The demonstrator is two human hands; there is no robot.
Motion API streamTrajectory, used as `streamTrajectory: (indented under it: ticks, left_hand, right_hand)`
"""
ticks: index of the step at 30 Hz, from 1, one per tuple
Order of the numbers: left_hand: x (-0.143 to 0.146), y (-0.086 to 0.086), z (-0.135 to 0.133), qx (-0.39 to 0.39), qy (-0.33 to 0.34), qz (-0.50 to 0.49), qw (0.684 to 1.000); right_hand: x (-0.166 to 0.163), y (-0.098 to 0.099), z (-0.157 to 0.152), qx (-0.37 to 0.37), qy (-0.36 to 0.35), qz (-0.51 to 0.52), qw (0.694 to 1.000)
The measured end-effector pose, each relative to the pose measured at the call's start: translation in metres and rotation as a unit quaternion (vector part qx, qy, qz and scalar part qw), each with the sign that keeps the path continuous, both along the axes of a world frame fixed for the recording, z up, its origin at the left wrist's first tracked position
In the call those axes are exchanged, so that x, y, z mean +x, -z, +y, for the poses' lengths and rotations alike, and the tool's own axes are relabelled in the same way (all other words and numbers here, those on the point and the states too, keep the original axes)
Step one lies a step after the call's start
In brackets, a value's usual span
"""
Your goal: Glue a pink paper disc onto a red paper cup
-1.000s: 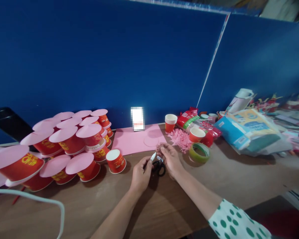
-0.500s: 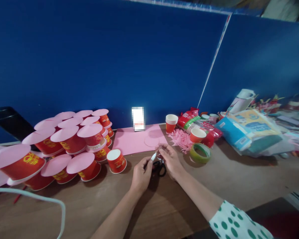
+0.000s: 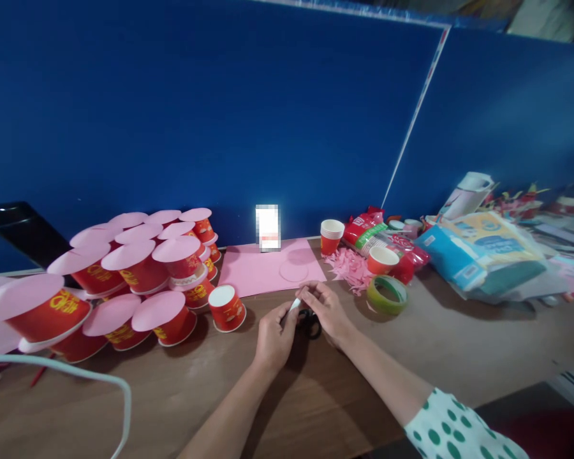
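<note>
My left hand (image 3: 275, 335) is closed round a slim white tube-like object (image 3: 295, 305), which points up and away toward my right fingers. The object's exact kind does not show. My right hand (image 3: 328, 312) pinches at its far tip, fingertips together and bent over it. Beneath and between the hands lie scissors (image 3: 312, 328) with black handles; their blades are mostly hidden. Just beyond my fingers a pink sheet (image 3: 253, 271) lies flat on the table, and a round outline or disc (image 3: 294, 271) shows at its right.
Red paper cups (image 3: 172, 325) topped with pink discs stand stacked at left, beside one bare upturned cup (image 3: 227, 309). To the right are pink paper scraps (image 3: 349, 268), green tape (image 3: 386, 296), cups (image 3: 332, 236) and plastic packs (image 3: 483, 248). A pale cable (image 3: 124, 401) curves at lower left.
My right fingertips have come onto the white object's tip, which was apart from them before. The view has shifted slightly; the things on the table stay put.
</note>
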State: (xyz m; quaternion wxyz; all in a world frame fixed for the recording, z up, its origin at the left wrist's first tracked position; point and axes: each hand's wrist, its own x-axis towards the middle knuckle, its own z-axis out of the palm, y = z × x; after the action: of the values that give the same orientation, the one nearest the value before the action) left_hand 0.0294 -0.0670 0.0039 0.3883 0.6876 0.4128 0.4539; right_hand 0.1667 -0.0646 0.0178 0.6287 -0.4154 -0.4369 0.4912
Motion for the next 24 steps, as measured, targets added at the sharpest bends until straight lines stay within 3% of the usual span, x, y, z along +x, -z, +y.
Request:
streamTrajectory:
  ticks: [9, 17, 24]
  left_hand:
    - [-0.003, 0.001, -0.002, 0.049, -0.009, 0.013, 0.999]
    - [-0.002, 0.003, 0.0, 0.024, 0.015, 0.017, 0.999]
    - [0.0, -0.001, 0.003, 0.007, 0.02, 0.002, 1.0]
  right_hand:
    - [-0.001, -0.004, -0.005, 0.015, -0.008, -0.084, 0.996]
    - [0.0, 0.004, -0.006, 0.005, 0.009, -0.121, 0.993]
    - [-0.014, 0.011, -0.011, 0.05, 0.086, -0.195, 0.976]
